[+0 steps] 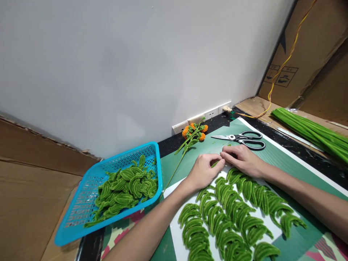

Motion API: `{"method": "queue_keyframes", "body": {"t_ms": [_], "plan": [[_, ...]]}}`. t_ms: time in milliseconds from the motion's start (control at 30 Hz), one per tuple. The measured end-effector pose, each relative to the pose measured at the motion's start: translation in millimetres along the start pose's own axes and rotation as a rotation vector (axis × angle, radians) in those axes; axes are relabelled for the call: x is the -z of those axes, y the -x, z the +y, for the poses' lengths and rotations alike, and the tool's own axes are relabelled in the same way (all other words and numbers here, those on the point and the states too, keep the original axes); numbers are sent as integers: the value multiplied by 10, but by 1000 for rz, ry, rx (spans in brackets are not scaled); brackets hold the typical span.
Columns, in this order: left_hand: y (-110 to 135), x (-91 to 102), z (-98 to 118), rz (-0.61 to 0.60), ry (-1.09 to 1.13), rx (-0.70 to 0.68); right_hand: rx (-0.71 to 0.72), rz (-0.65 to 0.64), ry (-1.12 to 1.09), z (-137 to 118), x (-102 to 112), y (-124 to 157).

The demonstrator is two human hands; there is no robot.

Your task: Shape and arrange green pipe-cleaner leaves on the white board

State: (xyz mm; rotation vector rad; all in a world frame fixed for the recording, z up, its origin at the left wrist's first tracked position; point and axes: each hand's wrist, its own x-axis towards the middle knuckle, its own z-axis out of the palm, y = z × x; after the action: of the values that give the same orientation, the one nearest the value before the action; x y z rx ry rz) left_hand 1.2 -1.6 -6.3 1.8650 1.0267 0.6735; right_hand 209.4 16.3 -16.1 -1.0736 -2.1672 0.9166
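Observation:
My left hand [205,168] is closed in a pinch, and a bit of a green fuzzy pipe-cleaner leaf [214,164] shows between its thumb and fingers. Its fingertips meet those of my right hand [241,157], which is also pinched; whatever lies between the right fingers is hidden. Below both hands, curved green pipe-cleaner leaves [231,203] lie in overlapping rows on a white sheet [175,228]. Scissors [240,138] with black and grey handles rest just beyond my right hand, their blades pointing left.
A blue plastic basket [160,170] at left holds a heap of green leaves [127,185]. Orange pipe-cleaner flowers [190,130] on green stems lie by the wall sockets [210,114]. Green pipe-cleaner stems [312,130] are bundled at right. A yellow cord [292,47] hangs before cardboard [315,47].

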Motion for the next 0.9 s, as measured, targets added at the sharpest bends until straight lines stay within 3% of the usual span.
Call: {"method": "queue_keyframes", "body": {"t_ms": [900], "plan": [[-2, 1, 7, 0, -17, -14, 5, 3, 8, -7, 4, 7]]}}
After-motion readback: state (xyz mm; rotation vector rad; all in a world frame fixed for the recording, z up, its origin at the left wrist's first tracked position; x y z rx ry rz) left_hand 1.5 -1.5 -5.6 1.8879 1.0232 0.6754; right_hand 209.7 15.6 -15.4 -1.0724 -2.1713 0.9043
